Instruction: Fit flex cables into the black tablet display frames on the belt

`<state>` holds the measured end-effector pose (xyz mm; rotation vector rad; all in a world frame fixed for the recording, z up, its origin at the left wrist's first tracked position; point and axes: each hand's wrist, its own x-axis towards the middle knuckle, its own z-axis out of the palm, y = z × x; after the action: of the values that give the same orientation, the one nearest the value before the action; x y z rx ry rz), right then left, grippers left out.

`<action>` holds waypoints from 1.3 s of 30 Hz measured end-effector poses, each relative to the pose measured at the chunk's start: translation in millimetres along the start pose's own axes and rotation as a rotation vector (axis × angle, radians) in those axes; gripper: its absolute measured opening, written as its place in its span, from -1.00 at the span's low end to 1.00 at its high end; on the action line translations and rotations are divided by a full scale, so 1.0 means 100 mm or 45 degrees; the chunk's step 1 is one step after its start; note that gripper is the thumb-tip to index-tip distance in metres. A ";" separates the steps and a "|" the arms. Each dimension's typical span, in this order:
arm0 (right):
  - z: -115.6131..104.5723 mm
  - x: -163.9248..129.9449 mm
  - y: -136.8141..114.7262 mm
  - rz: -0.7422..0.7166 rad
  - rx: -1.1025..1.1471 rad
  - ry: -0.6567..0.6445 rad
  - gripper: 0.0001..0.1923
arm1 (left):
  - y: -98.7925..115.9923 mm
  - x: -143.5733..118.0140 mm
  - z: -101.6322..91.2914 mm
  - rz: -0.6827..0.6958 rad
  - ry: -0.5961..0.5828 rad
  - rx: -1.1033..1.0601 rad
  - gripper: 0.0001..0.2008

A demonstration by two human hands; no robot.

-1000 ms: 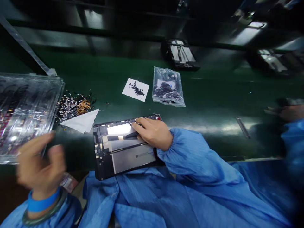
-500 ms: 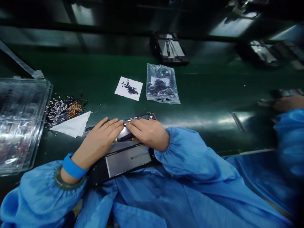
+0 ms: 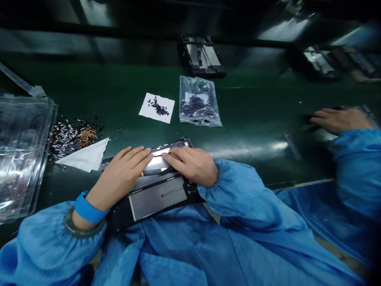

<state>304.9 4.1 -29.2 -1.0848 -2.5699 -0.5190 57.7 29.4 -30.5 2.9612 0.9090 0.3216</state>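
Note:
An opened tablet chassis [image 3: 154,194] lies on the green belt at the near edge, its silver panels and black frame facing up. My left hand [image 3: 120,176] rests flat on its left half, fingers stretched toward the middle. My right hand [image 3: 190,165] lies on its upper right part, fingertips pressing near a bright silver patch [image 3: 157,163] and a dark strip. The fingertips of both hands nearly meet there. Neither hand grips a loose part that I can see.
A white paper with small black parts [image 3: 156,107] and a clear bag of black parts [image 3: 198,101] lie beyond the tablet. A pile of small connectors [image 3: 74,135], a white cloth [image 3: 85,155] and clear plastic trays [image 3: 20,151] sit left. Another chassis [image 3: 201,59] lies farther back. A co-worker's hand [image 3: 339,119] rests right.
My left hand came from the trays at the left and settled flat on the tablet. My right hand stayed on it. The co-worker's hand at the right reached further onto the belt.

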 end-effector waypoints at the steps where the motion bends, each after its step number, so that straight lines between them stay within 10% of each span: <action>1: 0.01 0.00 0.00 0.003 -0.010 0.022 -0.69 | 0.00 0.00 0.00 0.000 0.006 -0.003 -0.55; 34: -0.01 0.03 0.01 -0.001 0.043 -0.079 -0.68 | 0.02 0.02 0.00 0.017 -0.003 0.041 -0.60; 39: -0.12 -0.19 0.08 0.239 0.189 -0.075 -0.68 | -0.03 0.01 0.01 0.015 0.063 -0.039 -0.62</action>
<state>325.0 -7.9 -24.7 -1.2876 -2.4758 -0.2497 57.2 32.1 -31.4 2.9444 0.8838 0.4073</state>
